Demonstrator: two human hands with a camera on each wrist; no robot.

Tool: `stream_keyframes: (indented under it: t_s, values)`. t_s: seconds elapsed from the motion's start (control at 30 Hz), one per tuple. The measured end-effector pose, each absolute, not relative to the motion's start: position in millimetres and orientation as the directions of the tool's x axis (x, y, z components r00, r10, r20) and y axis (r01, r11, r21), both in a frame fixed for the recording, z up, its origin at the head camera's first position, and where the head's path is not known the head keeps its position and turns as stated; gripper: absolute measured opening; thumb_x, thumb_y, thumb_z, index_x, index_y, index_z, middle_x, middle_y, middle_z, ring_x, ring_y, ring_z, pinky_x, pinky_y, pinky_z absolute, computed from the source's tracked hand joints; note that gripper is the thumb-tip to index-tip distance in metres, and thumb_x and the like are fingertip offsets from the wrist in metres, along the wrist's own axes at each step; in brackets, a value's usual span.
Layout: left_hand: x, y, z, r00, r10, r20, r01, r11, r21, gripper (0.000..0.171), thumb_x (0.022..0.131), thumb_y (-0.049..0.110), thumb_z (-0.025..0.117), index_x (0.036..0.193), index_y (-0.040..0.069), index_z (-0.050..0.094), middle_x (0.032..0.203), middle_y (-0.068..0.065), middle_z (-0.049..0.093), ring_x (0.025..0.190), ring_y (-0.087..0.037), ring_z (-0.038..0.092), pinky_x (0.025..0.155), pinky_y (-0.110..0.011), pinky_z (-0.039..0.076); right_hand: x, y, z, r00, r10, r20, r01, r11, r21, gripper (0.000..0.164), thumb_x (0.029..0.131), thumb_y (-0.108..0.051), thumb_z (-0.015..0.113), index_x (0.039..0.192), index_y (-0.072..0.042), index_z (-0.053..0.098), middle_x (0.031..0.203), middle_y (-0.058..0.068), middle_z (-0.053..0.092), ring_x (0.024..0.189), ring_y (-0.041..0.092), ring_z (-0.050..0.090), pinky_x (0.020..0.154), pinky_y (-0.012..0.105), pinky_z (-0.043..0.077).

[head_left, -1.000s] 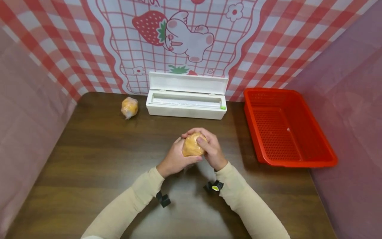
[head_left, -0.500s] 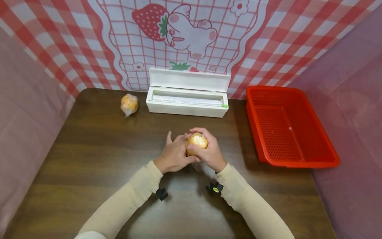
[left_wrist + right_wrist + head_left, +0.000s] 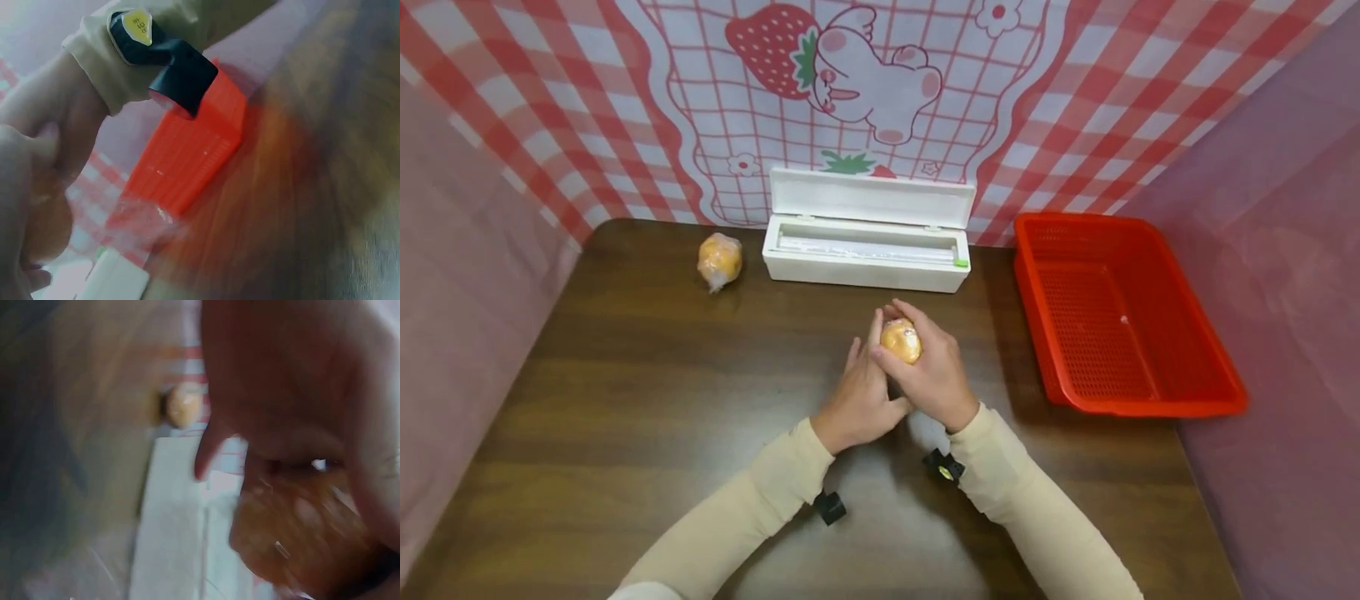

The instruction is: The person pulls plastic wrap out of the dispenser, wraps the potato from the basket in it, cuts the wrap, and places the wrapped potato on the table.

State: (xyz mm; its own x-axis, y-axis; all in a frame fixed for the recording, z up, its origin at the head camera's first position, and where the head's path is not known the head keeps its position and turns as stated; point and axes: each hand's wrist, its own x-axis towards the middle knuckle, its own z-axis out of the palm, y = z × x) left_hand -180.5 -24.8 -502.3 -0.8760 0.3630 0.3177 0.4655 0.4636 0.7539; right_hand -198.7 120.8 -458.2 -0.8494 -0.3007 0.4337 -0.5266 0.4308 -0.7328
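A round orange-yellow fruit (image 3: 901, 340), shiny with clear plastic film, is up between both hands over the middle of the table. My right hand (image 3: 938, 373) grips it, thumb on the near side and fingers curving round the far side. Along the fruit's left side lies my left hand (image 3: 861, 398), its fingers extended and its thumb reaching under the right hand. In the right wrist view, the wrapped fruit (image 3: 300, 531) is blurred and partly covered by fingers. A loose tail of clear film (image 3: 147, 215) trails below the hands in the left wrist view.
A second film-wrapped fruit (image 3: 720, 260) sits at the back left. Beside it stands a white cling film box (image 3: 865, 273), lid raised, a roll inside. The red plastic basket (image 3: 1037, 333) is at the right. A checked cloth (image 3: 1075, 108) hangs behind the table.
The left hand has gone from cupping the fruit to lying alongside it with extended fingers. Both hands have shifted slightly forward, and the right hand now covers more of the fruit.
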Motion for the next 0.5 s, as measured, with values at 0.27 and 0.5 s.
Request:
stream_keyframes:
  t_s: [0.27, 0.5]
  values:
    - [-186.0, -31.5, -494.0, -0.945, 0.110, 0.309, 0.312, 0.003, 0.950, 0.093, 0.076, 0.007, 0.085, 0.153, 0.004, 0.033, 0.139, -0.022, 0.054, 0.117, -0.032, 0.056, 0.096, -0.046, 0.049, -180.7, 120.0, -444.3, -0.789, -0.546, 0.280, -0.467, 0.238, -0.852, 0.098, 0.098, -0.070, 0.025, 0.158, 0.003, -0.006, 0.166, 0.016, -0.006, 0.153, 0.031, 0.002, 0.122, 0.048, 0.005]
    - [-188.6, -34.9, -492.5, -0.959, 0.013, 0.282, 0.277, -0.152, 0.949, 0.054, 0.078, 0.006, 0.081, 0.127, -0.003, 0.059, 0.115, -0.016, 0.065, 0.096, -0.021, 0.060, 0.079, -0.031, 0.053, -177.8, 120.1, -447.6, -0.769, -0.574, 0.283, -0.370, 0.037, -0.928, 0.085, 0.105, -0.060, 0.016, 0.157, 0.006, 0.004, 0.167, 0.018, -0.001, 0.154, 0.030, 0.000, 0.123, 0.042, 0.004]
